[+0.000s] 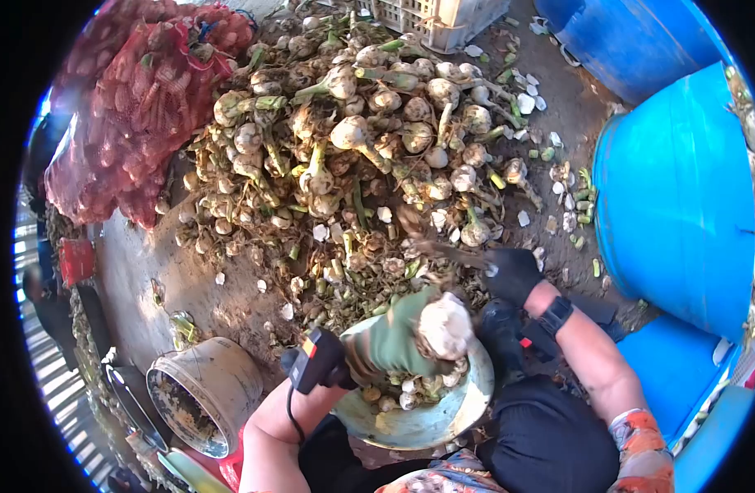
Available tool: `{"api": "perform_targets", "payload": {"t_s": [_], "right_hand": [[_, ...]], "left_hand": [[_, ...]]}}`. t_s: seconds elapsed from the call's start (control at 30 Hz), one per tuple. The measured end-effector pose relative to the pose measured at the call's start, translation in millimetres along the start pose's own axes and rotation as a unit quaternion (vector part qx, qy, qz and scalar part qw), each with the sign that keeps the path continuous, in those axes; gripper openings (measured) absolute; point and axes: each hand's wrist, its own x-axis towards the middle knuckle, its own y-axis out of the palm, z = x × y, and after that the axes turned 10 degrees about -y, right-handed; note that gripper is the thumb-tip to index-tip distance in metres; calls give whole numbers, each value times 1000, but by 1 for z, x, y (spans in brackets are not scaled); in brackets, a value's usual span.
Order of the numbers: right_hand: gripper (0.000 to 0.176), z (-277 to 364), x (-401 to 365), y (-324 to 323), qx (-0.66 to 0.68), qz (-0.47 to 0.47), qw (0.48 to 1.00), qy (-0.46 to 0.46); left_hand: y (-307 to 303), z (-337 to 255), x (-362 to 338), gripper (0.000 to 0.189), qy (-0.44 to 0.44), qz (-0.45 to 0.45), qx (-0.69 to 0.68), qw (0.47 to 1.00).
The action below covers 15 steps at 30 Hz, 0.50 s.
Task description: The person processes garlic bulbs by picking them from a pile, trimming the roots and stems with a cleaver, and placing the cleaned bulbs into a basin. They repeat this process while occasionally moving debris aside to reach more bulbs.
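Observation:
My left hand (402,333), in a green patterned glove, is closed around a large white garlic bulb (445,327). It is above a pale basin (476,403) between my legs, where several trimmed garlic bulbs (408,400) lie. My right hand (513,277), in a black glove, is closed on what looks like a knife (451,251); its long brownish blade points left and is blurred. The blade is apart from the bulb. In front of both hands lies a big heap of garlic (353,131) with stems and roots on.
Red mesh sacks (147,123) stand at the back left, a pale crate (435,20) at the back. Blue tubs (681,181) line the right side. A dirty white bucket (229,386) is tipped at the left. Cut stems (585,205) and skins litter the floor.

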Motion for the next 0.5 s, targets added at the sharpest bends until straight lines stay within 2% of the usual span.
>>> {"api": "perform_targets", "payload": {"t_s": [0.03,0.07,0.1,0.13,0.17,0.2,0.23,0.3,0.33,0.37,0.4,0.43,0.5], "right_hand": [[18,0,-6,-6,5,1,1000,14],[20,2,-13,-1,41,-45,998,18],[24,2,-17,1,75,-93,993,23],[24,10,-16,-9,71,-97,993,21],[31,29,-19,-25,245,-77,964,72],[39,50,-23,-35,416,-50,900,121],[39,67,-23,-45,416,-52,900,119],[41,94,-25,-57,619,-73,779,64],[48,94,-24,-43,605,-93,790,24],[55,95,-19,-33,591,-112,799,-16],[53,93,-18,-29,606,-122,786,-5],[53,88,-16,-28,606,-121,786,-7],[57,68,-17,-24,597,-84,796,57]], "left_hand": [[28,-18,-13,32,2,-74,77,994],[13,-13,-4,43,114,-90,169,975],[-2,-10,6,55,224,-102,261,933],[0,-21,6,57,262,-105,213,935],[2,-29,3,60,294,-105,163,936],[-9,-30,3,61,248,-29,74,966],[-1,-27,4,58,264,-41,-37,963],[8,-31,5,54,300,-57,-142,941],[9,-30,6,54,302,-55,-141,941],[7,-28,7,55,305,-16,-175,936],[4,-26,8,56,307,21,-210,928],[0,-25,7,56,308,20,-209,928],[-16,-25,0,61,274,35,-149,949]]}}
